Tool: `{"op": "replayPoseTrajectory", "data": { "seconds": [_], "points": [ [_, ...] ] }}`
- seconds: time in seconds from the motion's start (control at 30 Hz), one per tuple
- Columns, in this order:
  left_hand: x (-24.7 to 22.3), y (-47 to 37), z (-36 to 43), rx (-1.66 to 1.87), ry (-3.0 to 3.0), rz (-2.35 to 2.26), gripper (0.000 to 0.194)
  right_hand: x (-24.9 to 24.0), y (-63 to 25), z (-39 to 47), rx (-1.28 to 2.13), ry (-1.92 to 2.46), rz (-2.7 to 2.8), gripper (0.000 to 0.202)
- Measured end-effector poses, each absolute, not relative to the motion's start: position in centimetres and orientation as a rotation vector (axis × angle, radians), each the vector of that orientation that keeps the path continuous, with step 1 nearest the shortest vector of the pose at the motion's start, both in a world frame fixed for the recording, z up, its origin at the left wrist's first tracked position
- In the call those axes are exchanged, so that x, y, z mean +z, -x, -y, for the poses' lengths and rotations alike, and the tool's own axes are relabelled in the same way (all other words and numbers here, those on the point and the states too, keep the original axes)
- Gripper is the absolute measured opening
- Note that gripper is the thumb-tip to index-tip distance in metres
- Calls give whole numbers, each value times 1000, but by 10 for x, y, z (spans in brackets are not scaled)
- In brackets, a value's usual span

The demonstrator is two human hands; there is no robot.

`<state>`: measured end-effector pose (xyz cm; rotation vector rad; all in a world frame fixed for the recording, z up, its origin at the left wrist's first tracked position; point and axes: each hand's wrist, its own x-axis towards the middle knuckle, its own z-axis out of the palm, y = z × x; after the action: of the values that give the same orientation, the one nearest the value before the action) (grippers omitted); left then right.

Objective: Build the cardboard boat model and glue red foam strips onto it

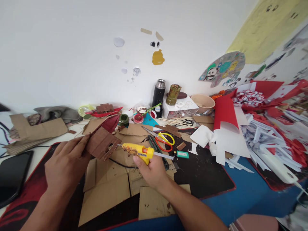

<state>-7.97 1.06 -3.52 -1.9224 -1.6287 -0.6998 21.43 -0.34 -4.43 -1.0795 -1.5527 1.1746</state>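
At the left centre my left hand [68,162] grips a brown cardboard model [102,143], which has a dark red curved part behind its flat brown panel. My right hand [150,168] is wrapped round a yellow glue gun [137,150] with a pale glue stick [163,156] poking out of its back. The gun's nozzle points left and meets or nearly meets the right edge of the brown panel; the exact contact is too small to tell. Flat cardboard pieces [106,199] lie below both hands.
Scissors with yellow and red handles [164,143] and a green-capped item [182,154] lie right of the gun. Behind stand a black flask [159,93], paint jars [123,120] and a white box [180,109]. A red paper roll [223,114] is at right, a black phone-like device [15,176] at left.
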Motion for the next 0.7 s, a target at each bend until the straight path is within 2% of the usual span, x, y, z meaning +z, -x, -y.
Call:
{"op": "replayPoseTrajectory", "data": {
  "seconds": [0.3, 0.47, 0.7],
  "points": [
    [-36, 81, -11, -667, 1930, 1565, 44, -41, -215, 1, 1179, 1071, 1478, 42],
    [-34, 79, -12, -655, 1888, 1525, 37, -40, -216, -1, 1198, 1079, 1460, 45],
    [-31, 79, -12, -675, 1878, 1507, 35, -41, -214, 1, 1211, 1040, 1493, 40]
  ]
}}
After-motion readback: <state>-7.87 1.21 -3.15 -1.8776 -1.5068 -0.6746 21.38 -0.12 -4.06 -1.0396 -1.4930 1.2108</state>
